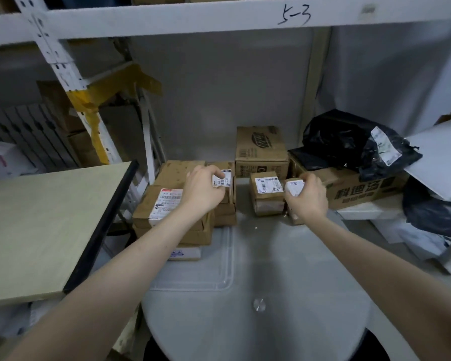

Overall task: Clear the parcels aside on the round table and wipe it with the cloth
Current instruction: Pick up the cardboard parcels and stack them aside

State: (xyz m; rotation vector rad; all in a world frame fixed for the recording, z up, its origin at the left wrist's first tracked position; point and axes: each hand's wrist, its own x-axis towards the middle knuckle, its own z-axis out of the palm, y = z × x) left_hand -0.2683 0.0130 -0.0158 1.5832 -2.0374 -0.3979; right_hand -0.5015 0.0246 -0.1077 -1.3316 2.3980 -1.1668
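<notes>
We see the left fingers (214, 173) curled over a small labelled parcel (225, 180), gripping it on top of a stack of cardboard boxes (164, 207), left of frame centre. The left hand (203, 191) reaches in from the lower left with a bare forearm.

The right fingers (310, 179) are closed round a white-topped parcel (294, 188), thumb on the near side. The right hand (307, 198) sits just right of centre. Whether this parcel rests on the surface, we cannot tell.

Between the hands a labelled brown parcel (266, 195) stands on the round tabletop (258, 267), just beside the right-hand parcel. Behind it is a printed carton (261, 148).

On the right is a carton with Chinese print (362, 192), and a black bag (349, 142) with a white label lies on top of it.

The round tabletop is glass and fills the lower centre, with a metal disc (259, 305) at its middle. A pale wooden board (37, 220) with a black edge lies at the left. Across the top runs a white shelf beam (219, 19) marked "5-3".
</notes>
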